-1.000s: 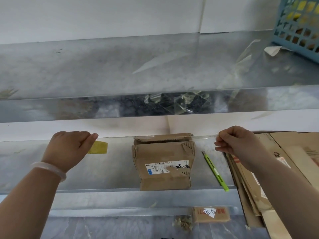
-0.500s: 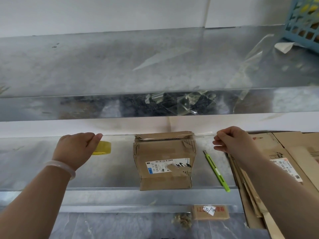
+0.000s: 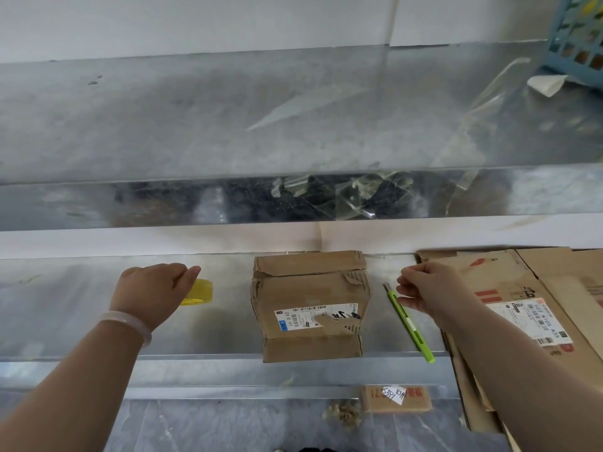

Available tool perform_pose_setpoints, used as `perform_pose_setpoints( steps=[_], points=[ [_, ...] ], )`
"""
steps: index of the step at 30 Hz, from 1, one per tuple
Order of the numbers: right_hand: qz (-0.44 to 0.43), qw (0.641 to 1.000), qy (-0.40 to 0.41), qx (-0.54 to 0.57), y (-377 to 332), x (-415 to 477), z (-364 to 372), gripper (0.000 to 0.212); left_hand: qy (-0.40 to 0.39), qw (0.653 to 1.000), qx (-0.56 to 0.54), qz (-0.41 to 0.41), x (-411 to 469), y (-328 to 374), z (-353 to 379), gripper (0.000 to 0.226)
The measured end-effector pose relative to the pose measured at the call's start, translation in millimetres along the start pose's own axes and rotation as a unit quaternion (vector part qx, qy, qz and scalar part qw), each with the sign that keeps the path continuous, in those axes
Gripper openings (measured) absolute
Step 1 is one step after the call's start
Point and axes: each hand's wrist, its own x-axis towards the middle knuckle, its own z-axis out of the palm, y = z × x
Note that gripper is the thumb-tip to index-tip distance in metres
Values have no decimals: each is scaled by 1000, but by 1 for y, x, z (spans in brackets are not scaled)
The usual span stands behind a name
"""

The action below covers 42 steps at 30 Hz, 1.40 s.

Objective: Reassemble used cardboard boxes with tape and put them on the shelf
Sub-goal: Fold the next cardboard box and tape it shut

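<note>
The two hands have come down. A second ago they held a strip of tape up in the air, pulled tight above the cardboard box (image 3: 310,305). Now they are lower, one on each side of the box, and the strip seems to lie across the back of the box top.

The left hand (image 3: 153,291) has its fingers curled round the yellow tape roll (image 3: 199,291), near the back of the lower shelf (image 3: 81,321). The right hand (image 3: 424,288) is closed in a pinch. I think it holds the loose end of the strip of tape (image 3: 378,256), but the tape is clear and very hard to see.

The box sits in the middle of the lower shelf, with its front right at the front edge. Its top flaps are folded shut but look bumpy and torn.

This likely means the tape is just now going onto the box. The next job would be to press it flat and cut it. The green knife (image 3: 411,324) lies just beside the right hand, between the box and the flat cardboard pile (image 3: 538,288) at the right end of the shelf.

The upper shelf (image 3: 195,125) has old bits of tape on it and a blue basket (image 3: 580,34) at its right end. The box is not done yet.
</note>
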Motion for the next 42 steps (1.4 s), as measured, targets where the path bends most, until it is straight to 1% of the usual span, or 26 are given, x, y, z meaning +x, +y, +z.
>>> perform_pose_setpoints(
  steps=[3, 7, 12, 15, 17, 20, 27, 31, 33, 34, 36, 37, 38, 40, 42],
  points=[
    [22, 1000, 4, 9, 13, 0, 7, 10, -12, 1000, 28, -1, -3, 6, 3, 52],
    [27, 1000, 10, 4, 28, 1, 18, 8, -37, 998, 55, 2, -6, 15, 5, 52],
    [54, 999, 5, -8, 39, 3, 37, 6, -55, 998, 30, -4, -8, 20, 3, 49],
    [60, 998, 6, -20, 45, 5, 52, 7, -58, 998, 12, -12, -9, 21, 3, 65],
    [51, 998, 20, -22, 46, 5, 57, 8, -69, 998, 2, -14, -11, 24, 1, 70],
    [56, 998, 27, -5, 46, 3, 59, 6, -103, 994, 14, -13, -11, 33, -4, 68],
    [60, 996, 54, 39, 47, -5, 64, 11, -124, 991, 40, -5, -10, 44, -7, 60],
    [56, 995, 65, 46, 47, -8, 68, 13, -128, 991, 49, -2, -9, 50, -9, 60],
    [53, 995, 68, 51, 47, -8, 68, 10, -133, 990, 47, -3, -9, 52, -10, 60],
    [55, 994, 68, 59, 46, -7, 68, 15, -136, 990, 48, -3, -9, 52, -10, 60],
    [76, 992, 59, 82, 47, -7, 68, 35, -141, 989, 51, -6, -7, 53, -10, 60],
    [88, 991, 54, 82, 49, -7, 68, 42, -143, 988, 52, -7, -7, 53, -10, 60],
    [90, 992, 55, 70, 51, -8, 68, 44, -145, 988, 52, -7, -8, 54, -11, 59],
    [59, 995, 79, 26, 47, -11, 64, 38, -147, 988, 49, -11, -8, 54, -11, 58],
    [-27, 990, 136, -15, 31, -21, 59, 28, -149, 988, 44, -16, -9, 52, -13, 60]
  ],
)
